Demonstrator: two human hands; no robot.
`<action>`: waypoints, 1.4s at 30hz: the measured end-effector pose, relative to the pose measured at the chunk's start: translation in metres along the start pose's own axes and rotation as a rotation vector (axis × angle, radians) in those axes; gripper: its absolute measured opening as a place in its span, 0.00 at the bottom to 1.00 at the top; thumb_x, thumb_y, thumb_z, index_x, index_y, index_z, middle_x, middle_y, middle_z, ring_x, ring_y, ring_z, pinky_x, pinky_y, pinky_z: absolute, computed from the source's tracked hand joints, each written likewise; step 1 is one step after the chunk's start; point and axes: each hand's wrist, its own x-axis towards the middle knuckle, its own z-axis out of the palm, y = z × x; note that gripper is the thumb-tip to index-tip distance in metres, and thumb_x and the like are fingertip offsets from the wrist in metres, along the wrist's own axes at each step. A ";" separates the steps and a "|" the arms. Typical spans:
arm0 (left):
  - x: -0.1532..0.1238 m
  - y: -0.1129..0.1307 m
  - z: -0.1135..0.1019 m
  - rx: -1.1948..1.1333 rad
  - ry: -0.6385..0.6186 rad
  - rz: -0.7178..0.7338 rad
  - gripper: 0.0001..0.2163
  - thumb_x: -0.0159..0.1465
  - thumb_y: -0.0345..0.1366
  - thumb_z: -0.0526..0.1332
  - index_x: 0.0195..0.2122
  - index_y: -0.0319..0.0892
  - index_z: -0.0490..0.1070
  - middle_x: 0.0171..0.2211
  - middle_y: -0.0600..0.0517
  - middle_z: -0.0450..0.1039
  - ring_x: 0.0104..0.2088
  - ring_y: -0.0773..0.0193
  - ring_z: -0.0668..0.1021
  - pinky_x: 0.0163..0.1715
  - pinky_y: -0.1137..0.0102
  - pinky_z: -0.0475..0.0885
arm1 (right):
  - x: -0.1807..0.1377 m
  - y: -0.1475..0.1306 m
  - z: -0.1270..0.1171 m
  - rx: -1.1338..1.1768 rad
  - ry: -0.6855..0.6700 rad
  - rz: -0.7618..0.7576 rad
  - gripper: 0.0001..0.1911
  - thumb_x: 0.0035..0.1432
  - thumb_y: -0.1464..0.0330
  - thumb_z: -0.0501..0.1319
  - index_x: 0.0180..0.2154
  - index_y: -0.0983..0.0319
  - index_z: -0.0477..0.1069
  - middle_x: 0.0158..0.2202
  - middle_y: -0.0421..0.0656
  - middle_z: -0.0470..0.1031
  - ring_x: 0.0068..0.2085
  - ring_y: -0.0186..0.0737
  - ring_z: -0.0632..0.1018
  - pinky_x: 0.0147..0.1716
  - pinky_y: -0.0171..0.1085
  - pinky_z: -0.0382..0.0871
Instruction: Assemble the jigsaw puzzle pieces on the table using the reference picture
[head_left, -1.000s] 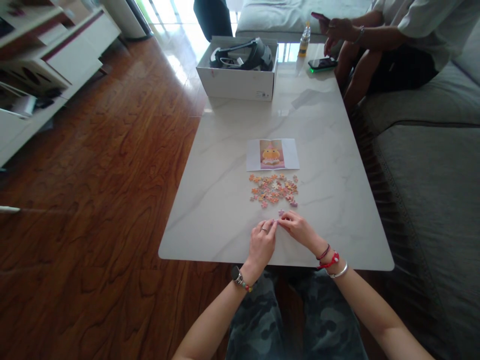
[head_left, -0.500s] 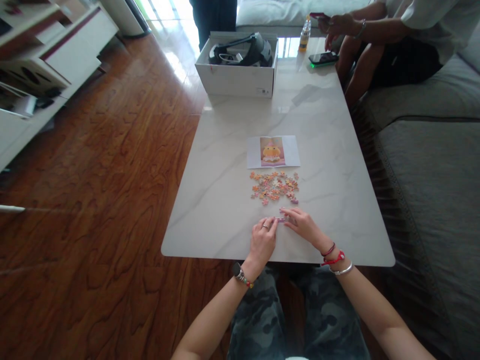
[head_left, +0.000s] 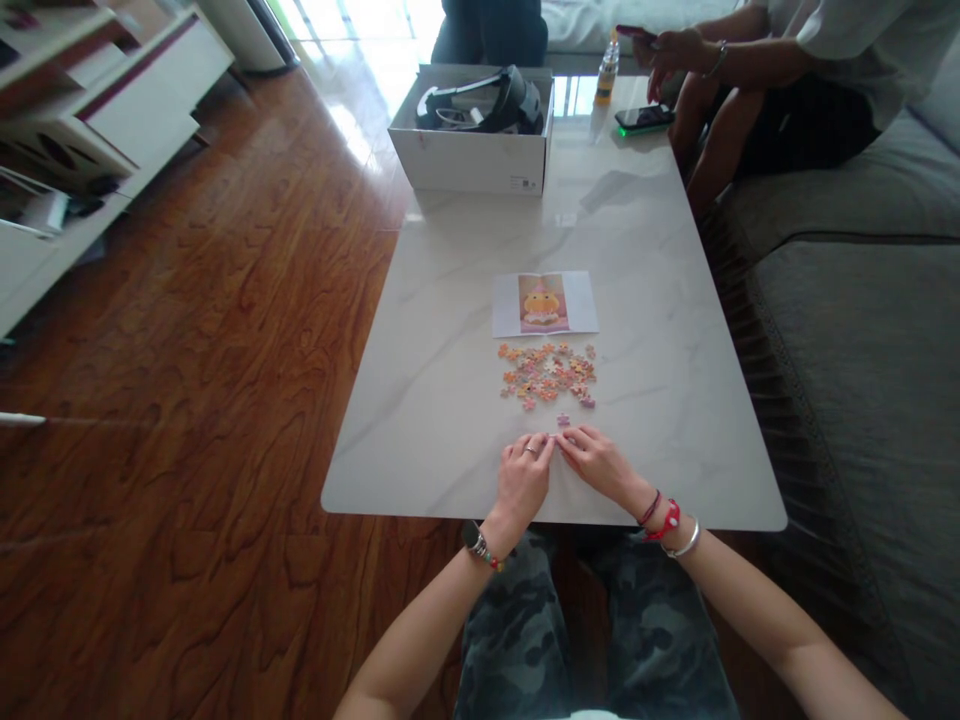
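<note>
My left hand (head_left: 524, 476) and my right hand (head_left: 598, 461) rest on the white marble table (head_left: 450, 400) near its front edge, fingertips meeting in a pinch over small puzzle pieces that I cannot make out clearly. One loose purple piece (head_left: 562, 420) lies just beyond the fingertips. Farther back sits a pile of orange and pink puzzle pieces (head_left: 547, 376), and behind it a printed reference picture (head_left: 544, 304) of a yellow figure on pink.
A white box (head_left: 472, 150) with a black headset stands at the table's far end, beside a bottle (head_left: 606, 78) and a phone (head_left: 643, 118). Another person (head_left: 787, 70) sits on the grey sofa (head_left: 862, 330) at right, holding a phone. Wooden floor lies left.
My hands have stayed together at the table's front edge with only small finger movements. A purple piece now lies free just beyond the fingertips. The view shifted slightly.
</note>
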 end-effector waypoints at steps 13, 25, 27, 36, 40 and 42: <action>0.002 0.003 0.001 0.035 0.055 0.017 0.15 0.58 0.29 0.50 0.47 0.43 0.62 0.46 0.47 0.66 0.47 0.62 0.67 0.40 0.68 0.64 | 0.022 0.020 -0.007 0.111 0.126 0.213 0.09 0.56 0.69 0.52 0.38 0.62 0.66 0.36 0.46 0.67 0.38 0.39 0.70 0.36 0.37 0.65; -0.004 0.006 0.003 0.048 0.029 0.032 0.20 0.58 0.28 0.49 0.52 0.47 0.57 0.50 0.47 0.62 0.51 0.60 0.64 0.45 0.65 0.63 | 0.017 0.025 0.005 0.123 -0.003 0.190 0.03 0.53 0.75 0.53 0.30 0.64 0.64 0.32 0.44 0.65 0.34 0.36 0.69 0.34 0.35 0.66; -0.004 0.006 0.004 0.046 0.023 0.030 0.20 0.58 0.28 0.49 0.53 0.46 0.56 0.51 0.46 0.61 0.52 0.60 0.63 0.46 0.65 0.62 | 0.008 0.025 0.004 0.157 0.003 0.193 0.03 0.54 0.74 0.53 0.32 0.63 0.64 0.32 0.43 0.65 0.34 0.36 0.69 0.35 0.35 0.66; -0.006 0.010 0.008 0.055 0.029 0.023 0.20 0.59 0.27 0.47 0.54 0.44 0.55 0.53 0.46 0.59 0.54 0.60 0.61 0.46 0.65 0.61 | -0.002 0.017 0.002 0.259 0.054 0.202 0.06 0.55 0.71 0.52 0.32 0.63 0.67 0.32 0.44 0.66 0.35 0.36 0.70 0.35 0.36 0.67; -0.006 0.010 0.008 0.057 0.017 0.035 0.20 0.59 0.28 0.46 0.54 0.42 0.55 0.53 0.46 0.59 0.54 0.60 0.60 0.47 0.65 0.60 | -0.001 0.016 0.002 0.281 0.057 0.203 0.07 0.56 0.71 0.52 0.31 0.63 0.68 0.32 0.44 0.67 0.34 0.35 0.70 0.34 0.35 0.67; -0.007 0.010 0.008 0.058 0.014 0.031 0.19 0.60 0.28 0.46 0.53 0.42 0.55 0.53 0.47 0.59 0.55 0.59 0.59 0.47 0.65 0.60 | -0.001 0.017 0.001 0.291 0.053 0.205 0.07 0.55 0.71 0.52 0.31 0.63 0.69 0.31 0.44 0.67 0.33 0.35 0.70 0.34 0.34 0.67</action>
